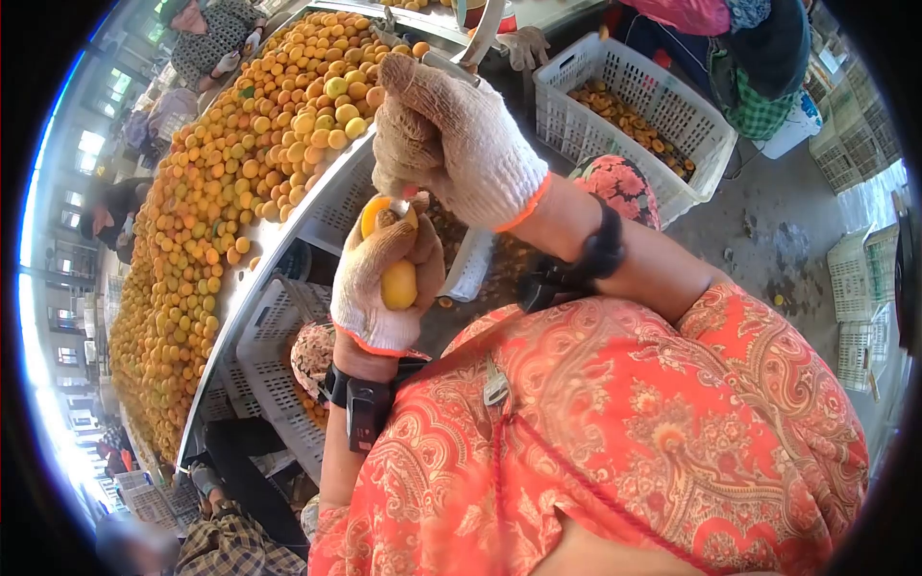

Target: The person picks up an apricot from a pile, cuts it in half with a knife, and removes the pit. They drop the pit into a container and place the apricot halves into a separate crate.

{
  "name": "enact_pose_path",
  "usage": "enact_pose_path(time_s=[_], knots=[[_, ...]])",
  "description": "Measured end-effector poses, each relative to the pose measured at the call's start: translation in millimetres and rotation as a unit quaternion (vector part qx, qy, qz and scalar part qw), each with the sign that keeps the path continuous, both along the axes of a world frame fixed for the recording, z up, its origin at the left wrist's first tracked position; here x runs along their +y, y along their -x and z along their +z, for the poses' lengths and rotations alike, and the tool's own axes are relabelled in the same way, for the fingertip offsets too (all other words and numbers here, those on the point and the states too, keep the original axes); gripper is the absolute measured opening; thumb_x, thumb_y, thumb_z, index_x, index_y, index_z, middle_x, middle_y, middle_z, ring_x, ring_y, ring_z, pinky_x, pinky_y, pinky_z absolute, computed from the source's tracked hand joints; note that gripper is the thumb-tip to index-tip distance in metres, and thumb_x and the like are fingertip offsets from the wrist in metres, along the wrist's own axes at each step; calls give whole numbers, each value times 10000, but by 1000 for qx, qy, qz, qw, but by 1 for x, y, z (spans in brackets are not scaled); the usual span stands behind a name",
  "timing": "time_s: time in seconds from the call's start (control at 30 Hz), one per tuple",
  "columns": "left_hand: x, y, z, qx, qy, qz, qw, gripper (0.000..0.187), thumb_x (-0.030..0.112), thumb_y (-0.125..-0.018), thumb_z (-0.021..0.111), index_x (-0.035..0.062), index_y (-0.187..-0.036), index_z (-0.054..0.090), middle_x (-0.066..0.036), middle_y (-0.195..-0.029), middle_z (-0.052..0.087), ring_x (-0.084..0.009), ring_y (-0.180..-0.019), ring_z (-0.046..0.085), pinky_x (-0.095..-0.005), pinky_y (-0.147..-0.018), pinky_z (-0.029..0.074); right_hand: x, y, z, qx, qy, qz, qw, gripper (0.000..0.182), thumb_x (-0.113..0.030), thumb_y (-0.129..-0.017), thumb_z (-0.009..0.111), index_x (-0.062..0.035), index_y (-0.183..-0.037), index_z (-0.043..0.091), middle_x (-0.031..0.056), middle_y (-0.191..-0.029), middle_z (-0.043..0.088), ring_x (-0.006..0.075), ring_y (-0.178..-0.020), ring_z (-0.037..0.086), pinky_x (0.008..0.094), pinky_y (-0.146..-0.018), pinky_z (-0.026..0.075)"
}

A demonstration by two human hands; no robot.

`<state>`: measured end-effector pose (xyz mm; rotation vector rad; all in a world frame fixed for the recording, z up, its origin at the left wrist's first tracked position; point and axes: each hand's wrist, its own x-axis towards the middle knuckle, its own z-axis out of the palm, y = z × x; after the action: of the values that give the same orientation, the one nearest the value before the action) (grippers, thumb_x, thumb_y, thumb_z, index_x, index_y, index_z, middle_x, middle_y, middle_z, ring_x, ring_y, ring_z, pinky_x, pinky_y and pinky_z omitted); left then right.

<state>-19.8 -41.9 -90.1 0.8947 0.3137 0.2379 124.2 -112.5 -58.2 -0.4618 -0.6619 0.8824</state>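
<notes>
Both of my hands wear pale knitted gloves with orange cuffs. My left hand (387, 274), in the middle of the view, is closed round two yellow-orange fruits: one fruit (377, 216) at its fingertips and another fruit (399, 285) against the palm. Just above it, my right hand (451, 139) is curled with its fingers pressed together over the upper fruit. A small bit of red and a pale edge show under its fingers; what it grips is mostly hidden. A big heap of orange fruit (240, 163) lies on the table beyond.
The metal table edge (279, 245) curves along the left. A white crate (634, 120) with cut fruit stands at the upper right, another crate (279, 365) below the table. Co-workers are at the far left, bottom left and top right. Stacked crates (860, 278) stand at the right.
</notes>
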Motion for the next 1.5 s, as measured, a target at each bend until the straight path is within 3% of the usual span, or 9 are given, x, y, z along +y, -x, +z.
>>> enact_pose_path(time_s=[0.33,0.53,0.73,0.87,1.0,1.17,1.27,1.33,1.5], knots=[[-9,-7,-7,-33,61,15,997,162,145,-912,615,96,-1004,491,-12,-722,450,-117,-503,443,-242,-395,299,7,4,-4,95,57,7,994,487,-362,-1001,545,-140,-606,368,-5,-481,315,123,-406,297,275,-415,257],[-9,-21,-3,85,-125,117,982,255,31,-873,617,77,-1114,548,-55,-835,624,-146,-596,604,-241,-437,427,6,19,9,58,112,-112,986,396,-301,-983,591,-118,-656,463,6,-477,377,125,-387,341,283,-393,259],[12,-33,-40,60,-489,201,847,250,21,-789,690,37,-1014,583,-72,-891,679,-174,-729,661,-296,-677,534,21,34,-13,91,88,-186,974,167,-204,-912,702,-83,-832,618,-24,-632,536,88,-509,504,247,-434,358],[6,-20,-6,119,-235,60,963,393,-91,-776,626,6,-1148,549,-67,-828,639,-154,-542,590,-258,-439,437,4,24,10,29,181,-122,976,144,-185,-910,668,-88,-815,621,-27,-601,525,63,-471,465,239,-417,327],[6,-4,-7,18,-94,8,995,308,297,-942,639,60,-1116,547,-65,-922,621,-168,-643,618,-273,-537,518,14,6,-7,71,153,-71,983,187,-241,-931,666,-93,-835,605,-23,-588,503,80,-452,456,256,-401,335],[7,1,-14,24,93,90,991,348,426,-975,582,85,-1033,612,-9,-805,529,-133,-654,561,-246,-535,509,6,4,5,113,101,-41,988,247,-317,-963,625,-78,-909,597,1,-536,412,130,-415,420,290,-358,327],[17,13,-6,-11,67,28,997,412,504,-963,568,98,-1016,622,-3,-763,540,-112,-629,563,-227,-468,458,-4,-3,11,-91,211,-112,967,185,-233,-960,620,-48,-950,604,11,-649,542,124,-496,511,287,-430,410],[11,3,4,152,87,235,956,452,571,-939,570,131,-1023,628,12,-771,574,-103,-642,584,-226,-468,456,0,7,-13,-510,181,-278,794,297,-248,-890,693,-51,-1094,606,75,-791,662,205,-731,660,348,-671,529],[-1,-3,18,85,137,222,962,374,510,-991,516,193,-1170,601,4,-972,638,-139,-627,608,-251,-469,483,-4,31,-21,-645,243,-203,696,331,-255,-829,690,-89,-1104,612,158,-909,669,358,-864,663,435,-741,532]])
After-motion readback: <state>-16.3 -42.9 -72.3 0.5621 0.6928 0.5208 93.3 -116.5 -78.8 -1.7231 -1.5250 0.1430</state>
